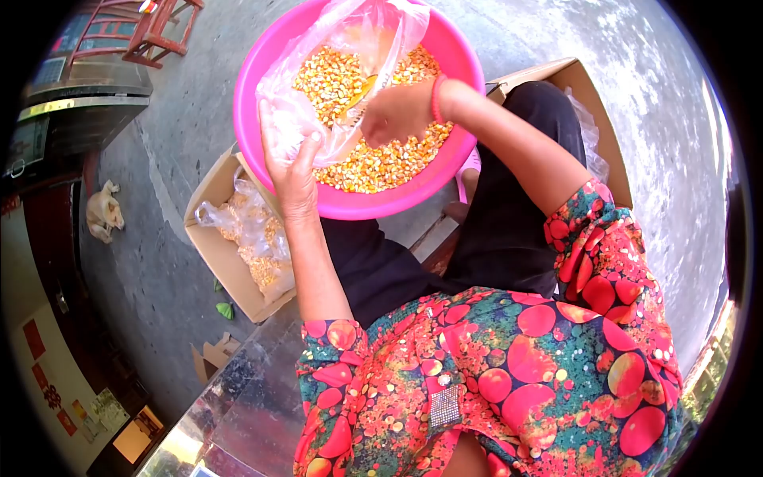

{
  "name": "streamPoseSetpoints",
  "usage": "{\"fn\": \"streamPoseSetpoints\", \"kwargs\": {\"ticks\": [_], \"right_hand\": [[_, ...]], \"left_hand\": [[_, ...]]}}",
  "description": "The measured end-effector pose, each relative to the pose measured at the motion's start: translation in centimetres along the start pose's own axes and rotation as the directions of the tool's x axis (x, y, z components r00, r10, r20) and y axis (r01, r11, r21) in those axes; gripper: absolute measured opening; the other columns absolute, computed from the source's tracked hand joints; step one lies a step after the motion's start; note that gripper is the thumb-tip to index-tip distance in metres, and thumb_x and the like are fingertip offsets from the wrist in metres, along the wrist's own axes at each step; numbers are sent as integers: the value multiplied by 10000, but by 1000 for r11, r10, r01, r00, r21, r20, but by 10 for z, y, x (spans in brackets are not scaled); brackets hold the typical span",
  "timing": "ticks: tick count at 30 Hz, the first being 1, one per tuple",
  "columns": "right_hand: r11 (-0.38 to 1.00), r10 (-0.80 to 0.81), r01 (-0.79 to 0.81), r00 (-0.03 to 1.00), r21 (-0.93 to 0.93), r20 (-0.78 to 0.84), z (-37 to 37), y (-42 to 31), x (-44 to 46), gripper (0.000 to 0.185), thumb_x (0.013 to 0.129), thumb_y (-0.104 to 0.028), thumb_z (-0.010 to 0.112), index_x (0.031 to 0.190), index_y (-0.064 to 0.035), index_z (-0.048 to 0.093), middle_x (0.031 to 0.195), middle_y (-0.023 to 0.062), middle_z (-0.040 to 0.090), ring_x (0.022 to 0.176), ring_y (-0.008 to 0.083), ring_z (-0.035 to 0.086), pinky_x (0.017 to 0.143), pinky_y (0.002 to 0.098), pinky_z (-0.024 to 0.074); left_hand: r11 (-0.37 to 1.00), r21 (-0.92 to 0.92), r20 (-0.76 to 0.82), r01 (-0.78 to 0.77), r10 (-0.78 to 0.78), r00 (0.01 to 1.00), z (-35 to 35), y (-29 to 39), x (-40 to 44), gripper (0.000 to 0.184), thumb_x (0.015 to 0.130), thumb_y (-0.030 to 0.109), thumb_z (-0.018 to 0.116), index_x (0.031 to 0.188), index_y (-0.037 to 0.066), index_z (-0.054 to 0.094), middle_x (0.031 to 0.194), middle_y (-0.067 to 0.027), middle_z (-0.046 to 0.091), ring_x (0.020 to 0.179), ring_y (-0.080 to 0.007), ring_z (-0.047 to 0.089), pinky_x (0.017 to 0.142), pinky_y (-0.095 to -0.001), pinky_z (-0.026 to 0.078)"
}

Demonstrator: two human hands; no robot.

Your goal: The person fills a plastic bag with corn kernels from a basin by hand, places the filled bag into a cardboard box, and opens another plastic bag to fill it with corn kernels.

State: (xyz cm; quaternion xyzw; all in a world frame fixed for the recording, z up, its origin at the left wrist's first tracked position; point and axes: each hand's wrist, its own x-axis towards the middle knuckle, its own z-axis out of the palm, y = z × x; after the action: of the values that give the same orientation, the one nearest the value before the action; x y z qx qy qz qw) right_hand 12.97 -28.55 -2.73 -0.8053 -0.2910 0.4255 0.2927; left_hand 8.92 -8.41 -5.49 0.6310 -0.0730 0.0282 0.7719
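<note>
A pink basin (470, 60) holds loose yellow corn kernels (381, 168), and a clear plastic bag (288, 75) with kernels showing inside lies over its left and far side. At the basin's left rim, my left hand (292, 167) has its fingers around the bag's edge, with the thumb on the near side. My right hand (400, 111), a red band (436, 99) on its wrist, is over the kernels beside the bag. Motion blurs its fingers. Close to them is a curved yellow piece (362, 91) whose kind I cannot make out.
Left of my legs stands a cardboard box (208, 246) with bagged kernels (258, 230). Another cardboard box (612, 135) with clear plastic is at the right. A dog (104, 212) lies on the concrete floor, and a wooden chair (155, 36) stands at the far left.
</note>
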Motion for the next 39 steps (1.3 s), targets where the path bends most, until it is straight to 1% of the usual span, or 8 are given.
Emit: {"fn": "streamPoseSetpoints", "kwargs": {"ticks": [3, 13, 24, 27, 30, 31, 33, 39], "right_hand": [[860, -109, -2, 976, -510, -187, 45, 30, 26, 217, 784, -160, 523, 922, -14, 603, 866, 190, 629, 814, 351, 627, 712, 420, 505], [913, -146, 85, 981, -400, -125, 62, 35, 50, 151, 745, -161, 576, 769, -22, 632, 741, 168, 638, 743, 319, 628, 671, 408, 481], [929, -154, 200, 974, 313, -166, -18, -5, 0, 194, 822, -187, 574, 955, -63, 640, 719, 29, 615, 554, 87, 527, 487, 253, 455], [876, -95, 337, 822, 346, -561, -25, 7, 18, 252, 818, -203, 584, 1018, -55, 625, 756, 57, 637, 608, 112, 588, 547, 277, 509], [742, -665, 235, 142, -628, -733, -26, 26, 37, 257, 813, -204, 580, 991, -23, 628, 736, 96, 640, 626, 179, 631, 558, 276, 535], [742, -665, 235, 142, -628, -733, -28, 32, 34, 257, 813, -204, 580, 991, -23, 628, 736, 96, 640, 626, 179, 631, 558, 276, 535], [986, -155, 163, 851, -28, -501, -38, 20, 4, 170, 815, -126, 552, 933, -28, 624, 757, 93, 631, 694, 196, 627, 700, 316, 520], [870, 220, -320, 933, -374, -285, -15, 56, -4, 205, 768, -182, 559, 876, -22, 628, 778, 139, 640, 752, 281, 641, 695, 371, 513]], "left_hand": [[1000, -13, 0, -7, 7, 1000, 0, -3, 1, 824, 707, -88, 605, 1419, -2, 199, 1461, -121, 241, 1327, -211, 270, 1055, -318, 287], [1000, -3, -15, 6, -6, 1000, 1, -1, 0, 829, 700, -91, 603, 1420, 2, 203, 1456, -123, 250, 1320, -214, 282, 1047, -318, 298], [1000, 8, 4, 11, -11, 1000, 0, -1, 0, 825, 705, -94, 596, 1421, 0, 196, 1458, -126, 243, 1324, -213, 271, 1039, -311, 307], [1000, 28, 15, 2, -2, 1000, 1, -1, 1, 824, 706, -91, 597, 1420, -5, 194, 1462, -128, 235, 1331, -214, 262, 1046, -313, 297], [1000, 12, 9, 13, -13, 1000, 2, 0, 1, 825, 705, -87, 600, 1419, -9, 193, 1463, -132, 231, 1334, -217, 258, 1056, -318, 282], [1000, 13, 9, 13, -13, 1000, 2, 0, 1, 825, 705, -87, 600, 1419, -9, 193, 1463, -132, 231, 1334, -217, 258, 1056, -318, 282], [1000, 24, 3, 7, -7, 1000, 1, -1, 1, 826, 706, -85, 602, 1419, -8, 192, 1464, -132, 230, 1334, -218, 256, 1064, -322, 271], [1000, -12, 12, 1, -1, 1000, -1, -3, 1, 831, 702, -83, 607, 1420, 0, 198, 1462, -129, 237, 1334, -219, 258, 1067, -324, 267]]}}
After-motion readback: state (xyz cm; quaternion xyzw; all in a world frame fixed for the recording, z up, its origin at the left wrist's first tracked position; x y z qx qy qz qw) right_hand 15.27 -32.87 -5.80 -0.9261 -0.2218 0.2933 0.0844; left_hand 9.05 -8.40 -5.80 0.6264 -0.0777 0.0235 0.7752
